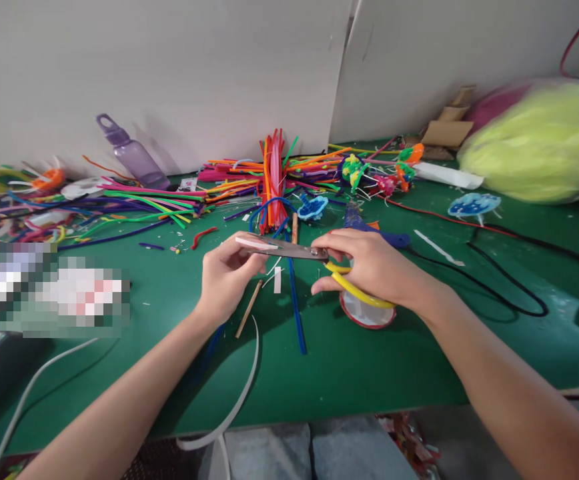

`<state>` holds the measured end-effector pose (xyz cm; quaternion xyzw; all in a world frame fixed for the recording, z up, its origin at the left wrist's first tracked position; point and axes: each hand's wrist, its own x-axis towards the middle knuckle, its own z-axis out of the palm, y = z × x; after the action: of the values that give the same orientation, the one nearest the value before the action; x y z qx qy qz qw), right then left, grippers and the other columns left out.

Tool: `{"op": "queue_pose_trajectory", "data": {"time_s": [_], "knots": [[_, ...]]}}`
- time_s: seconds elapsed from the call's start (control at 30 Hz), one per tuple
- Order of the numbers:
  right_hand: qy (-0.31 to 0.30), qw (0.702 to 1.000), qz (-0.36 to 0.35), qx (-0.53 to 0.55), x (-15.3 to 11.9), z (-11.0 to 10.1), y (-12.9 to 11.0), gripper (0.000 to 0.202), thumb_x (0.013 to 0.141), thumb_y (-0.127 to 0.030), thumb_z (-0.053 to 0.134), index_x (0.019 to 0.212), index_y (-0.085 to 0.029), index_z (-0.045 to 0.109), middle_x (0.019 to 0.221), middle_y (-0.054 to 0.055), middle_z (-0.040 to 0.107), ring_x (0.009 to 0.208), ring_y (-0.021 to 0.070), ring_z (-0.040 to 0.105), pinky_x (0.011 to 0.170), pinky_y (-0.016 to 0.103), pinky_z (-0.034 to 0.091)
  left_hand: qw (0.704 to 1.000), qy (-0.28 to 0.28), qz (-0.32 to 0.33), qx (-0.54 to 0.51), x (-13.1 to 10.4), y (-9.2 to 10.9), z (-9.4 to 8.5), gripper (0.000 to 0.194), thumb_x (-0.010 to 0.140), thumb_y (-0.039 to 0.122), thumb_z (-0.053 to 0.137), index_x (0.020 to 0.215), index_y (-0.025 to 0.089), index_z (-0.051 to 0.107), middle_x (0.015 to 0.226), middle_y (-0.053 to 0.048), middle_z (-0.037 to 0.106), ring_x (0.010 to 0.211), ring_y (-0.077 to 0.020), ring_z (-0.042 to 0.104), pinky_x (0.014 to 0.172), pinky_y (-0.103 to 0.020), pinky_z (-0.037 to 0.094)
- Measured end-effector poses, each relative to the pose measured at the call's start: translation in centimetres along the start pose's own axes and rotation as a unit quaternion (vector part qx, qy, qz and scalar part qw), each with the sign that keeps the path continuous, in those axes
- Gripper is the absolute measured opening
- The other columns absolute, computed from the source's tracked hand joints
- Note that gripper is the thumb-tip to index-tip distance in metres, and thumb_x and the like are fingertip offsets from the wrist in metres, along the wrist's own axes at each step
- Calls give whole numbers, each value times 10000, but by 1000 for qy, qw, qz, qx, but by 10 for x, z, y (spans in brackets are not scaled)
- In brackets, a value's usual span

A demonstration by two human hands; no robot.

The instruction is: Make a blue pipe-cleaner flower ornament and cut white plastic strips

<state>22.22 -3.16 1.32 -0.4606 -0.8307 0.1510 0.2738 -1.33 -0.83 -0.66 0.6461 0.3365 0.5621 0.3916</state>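
Observation:
My right hand grips scissors by the yellow handles, their metal blades pointing left. My left hand is closed in a pinch by the blade tips, with a short white strip between its fingers, lying along the blade. How far the fingers wrap the strip is partly hidden. Below the hands are a small white piece, a thin wooden stick and a blue pipe cleaner. A long white strip curls over the table's front edge. Under my right hand sits a red-rimmed white roll.
Bundled colourful pipe cleaners lie at the back of the green table. Behind my right hand is a blue glue gun with a black cord. A purple bottle leans at the wall. A yellow-green bag fills the back right.

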Motion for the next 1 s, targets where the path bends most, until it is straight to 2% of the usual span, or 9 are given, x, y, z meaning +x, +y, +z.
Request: {"op": "queue_pose_trajectory", "data": {"time_s": [0.13, 0.47, 1.0], "knots": [[6, 1000, -7, 0, 0, 1, -1, 626, 667, -698, 681, 1023, -183, 671, 752, 7, 535, 687, 145, 486, 635, 258, 373, 1000, 3, 0, 9, 0, 0, 1, 134, 740, 91, 655, 796, 184, 733, 802, 4, 652, 563, -52, 557, 503, -163, 469], [12, 1000, 0, -12, 0, 1, -2, 624, 648, -725, 670, 959, -185, 692, 658, -21, 512, 590, 115, 427, 570, 243, 324, 1000, -1, 4, -10, -1, 1, 3, 53, 776, 150, 684, 781, 181, 726, 808, 0, 654, 560, -44, 553, 500, -154, 471], [30, 998, 1, -50, -2, -1, -2, 561, 686, -669, 693, 982, -192, 708, 712, 11, 607, 615, 129, 494, 577, 250, 336, 999, 10, -28, 11, -1, 1, 2, 36, 765, 151, 688, 752, 175, 711, 745, 15, 616, 555, -49, 538, 505, -164, 458]]}}
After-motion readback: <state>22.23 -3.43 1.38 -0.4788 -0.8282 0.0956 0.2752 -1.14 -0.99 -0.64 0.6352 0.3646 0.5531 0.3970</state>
